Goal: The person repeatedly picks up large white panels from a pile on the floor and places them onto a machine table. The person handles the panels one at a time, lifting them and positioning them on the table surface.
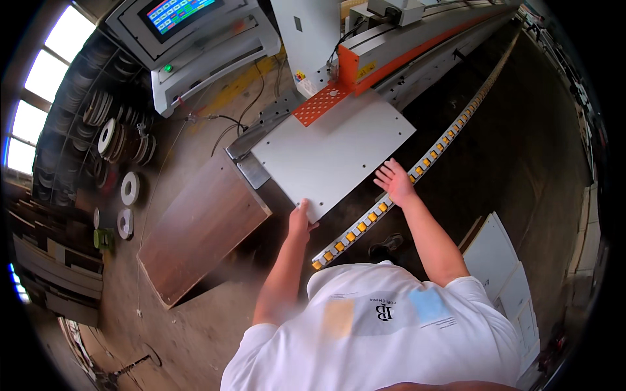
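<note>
A white rectangular panel [339, 153] with several small drilled holes lies flat at the machine's infeed end. My left hand [300, 220] grips its near left corner, with the thumb on the top face and the other fingers around the edge. Beside the panel's near right edge is my right hand [396, 183], fingers spread and nothing in it. It hovers over or rests near a rail with yellow rollers [372, 216]; whether it touches the rail or panel, I cannot tell. The panel's far side lies against a perforated orange plate [321, 104].
A long machine with an orange guard [349, 65] runs to the far right. A control cabinet with a lit screen [208, 55] stands at the far left. A brown wooden board or box [199, 231] is left of the panel. White panels [499, 260] stack at right; banding rolls [130, 189] lie left.
</note>
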Demonstrator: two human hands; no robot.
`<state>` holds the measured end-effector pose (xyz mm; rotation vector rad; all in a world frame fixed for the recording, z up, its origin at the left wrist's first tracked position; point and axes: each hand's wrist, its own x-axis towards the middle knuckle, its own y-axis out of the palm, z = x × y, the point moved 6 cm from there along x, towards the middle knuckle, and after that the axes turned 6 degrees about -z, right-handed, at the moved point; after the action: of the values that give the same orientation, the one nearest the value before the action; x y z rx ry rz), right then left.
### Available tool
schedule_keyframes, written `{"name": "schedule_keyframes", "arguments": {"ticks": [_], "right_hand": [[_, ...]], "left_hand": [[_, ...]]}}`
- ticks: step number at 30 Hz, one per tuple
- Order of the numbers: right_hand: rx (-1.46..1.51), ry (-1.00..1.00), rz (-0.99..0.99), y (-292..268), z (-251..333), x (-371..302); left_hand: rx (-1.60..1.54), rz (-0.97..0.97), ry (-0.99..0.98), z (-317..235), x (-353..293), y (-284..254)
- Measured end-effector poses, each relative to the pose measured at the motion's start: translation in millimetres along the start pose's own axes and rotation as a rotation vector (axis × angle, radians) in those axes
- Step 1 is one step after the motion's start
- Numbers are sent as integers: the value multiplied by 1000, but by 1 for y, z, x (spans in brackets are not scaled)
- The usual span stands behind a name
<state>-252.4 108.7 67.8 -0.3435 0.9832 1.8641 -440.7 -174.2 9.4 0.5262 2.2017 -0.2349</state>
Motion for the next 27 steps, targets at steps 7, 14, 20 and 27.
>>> {"name": "schedule_keyframes", "arguments": {"ticks": [7,14,20,27], "right_hand": [[-74,-160,-55,-94,20,-75],[-72,-169,-600,-315,-24,-222],[-193,34,-960,-406,-88,-351],[-264,139,-982,-376,-129,-390]], "left_hand": [[-99,2,423,-114,40,-64],[-14,-451,737,-303,155,-169],[312,-741,947,-429,242,-243],[627,-812,915,-429,179,-193]]}}
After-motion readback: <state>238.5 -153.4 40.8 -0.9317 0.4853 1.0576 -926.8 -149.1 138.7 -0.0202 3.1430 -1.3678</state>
